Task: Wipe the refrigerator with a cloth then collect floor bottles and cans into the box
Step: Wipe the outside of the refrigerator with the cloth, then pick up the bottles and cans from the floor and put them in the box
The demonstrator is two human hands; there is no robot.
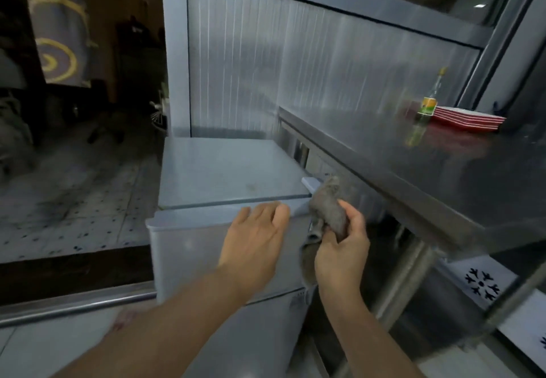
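A small grey refrigerator stands low in the middle, its door slightly ajar at the top. My left hand rests with straight fingers on the door's upper edge. My right hand grips a bunched grey-brown cloth at the refrigerator's right top corner, beside its hinge. A glass bottle with a yellow label stands on the steel counter to the right. No box or cans are in view.
A steel counter with legs juts out on the right, close to my right hand. Red plates are stacked on it. A ribbed panel wall rises behind. Dark tiled floor lies to the left.
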